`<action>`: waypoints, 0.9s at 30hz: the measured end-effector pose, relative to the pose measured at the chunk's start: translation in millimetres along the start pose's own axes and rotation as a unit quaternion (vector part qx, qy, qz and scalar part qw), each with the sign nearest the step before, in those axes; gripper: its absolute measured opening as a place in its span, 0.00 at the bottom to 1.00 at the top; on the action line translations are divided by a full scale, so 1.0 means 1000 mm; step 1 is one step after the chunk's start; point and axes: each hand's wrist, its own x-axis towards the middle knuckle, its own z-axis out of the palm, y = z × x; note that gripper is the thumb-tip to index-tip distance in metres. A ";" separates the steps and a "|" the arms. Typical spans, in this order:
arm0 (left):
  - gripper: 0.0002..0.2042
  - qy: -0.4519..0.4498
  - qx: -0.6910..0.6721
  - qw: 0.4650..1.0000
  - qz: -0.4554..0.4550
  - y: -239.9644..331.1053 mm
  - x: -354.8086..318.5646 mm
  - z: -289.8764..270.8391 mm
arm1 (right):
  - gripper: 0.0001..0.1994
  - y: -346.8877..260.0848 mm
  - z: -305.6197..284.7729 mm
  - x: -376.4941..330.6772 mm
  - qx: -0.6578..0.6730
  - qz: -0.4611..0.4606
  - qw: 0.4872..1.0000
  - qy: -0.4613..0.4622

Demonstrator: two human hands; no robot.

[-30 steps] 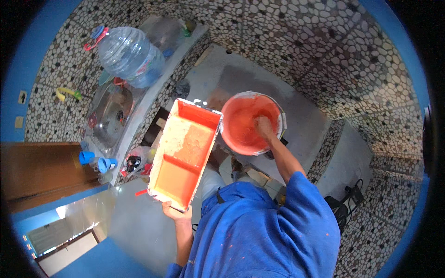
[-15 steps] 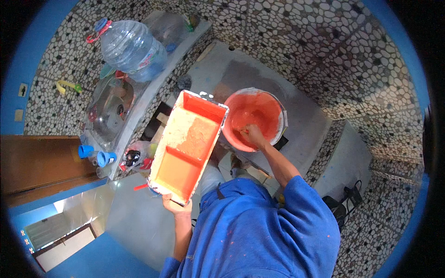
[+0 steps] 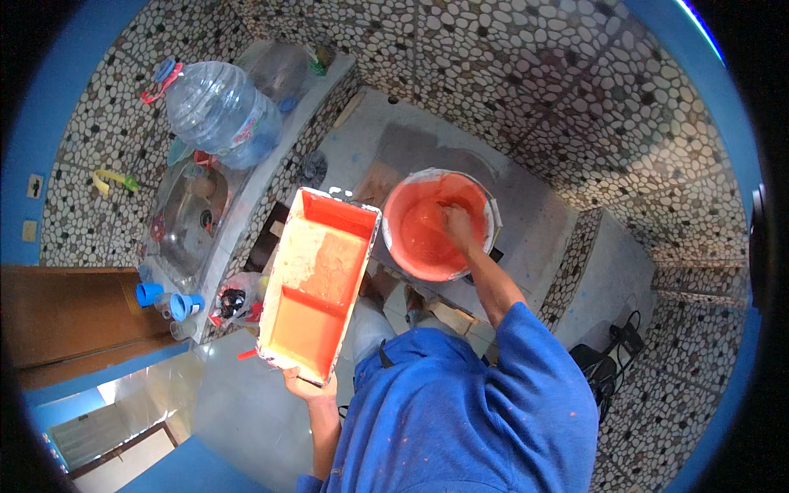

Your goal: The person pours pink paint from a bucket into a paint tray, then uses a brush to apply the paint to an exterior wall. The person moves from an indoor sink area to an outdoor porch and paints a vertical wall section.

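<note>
Sink counter (image 3: 246,222): runs along my left, with a big clear water jug (image 3: 218,107) at its far end and small blue cups (image 3: 168,300) at the near end.
Paint tray (image 3: 316,283): orange-coated, long, held out in front of me just right of the counter; its far end touches the bucket's rim or nearly so.
Bucket (image 3: 440,222): white, lined with orange paint, standing on the grey floor just right of the tray.
Left hand (image 3: 306,386): my fingers are curled under the tray's near edge, gripping it alone.
Right hand (image 3: 456,222): down inside the bucket; I cannot tell whether my fingers are closed on anything.
Risk: one hand at one end is a poor hold, I judge; the tray could tip and spill paint on the floor.
Risk, smaller: wet paint on my right fingers could make whatever they take slip.
</note>
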 end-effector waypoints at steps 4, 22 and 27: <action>0.37 0.024 0.014 1.000 0.003 0.002 -0.002 0.017 | 0.14 -0.035 0.016 0.000 0.042 -0.007 0.999 0.031; 0.37 0.027 0.020 0.999 0.016 0.002 0.000 0.005 | 0.10 0.037 0.007 -0.015 -0.059 0.018 0.994 -0.086; 0.38 -0.001 0.020 1.000 0.015 0.006 -0.001 0.014 | 0.09 -0.010 0.015 -0.008 0.036 0.029 0.998 0.050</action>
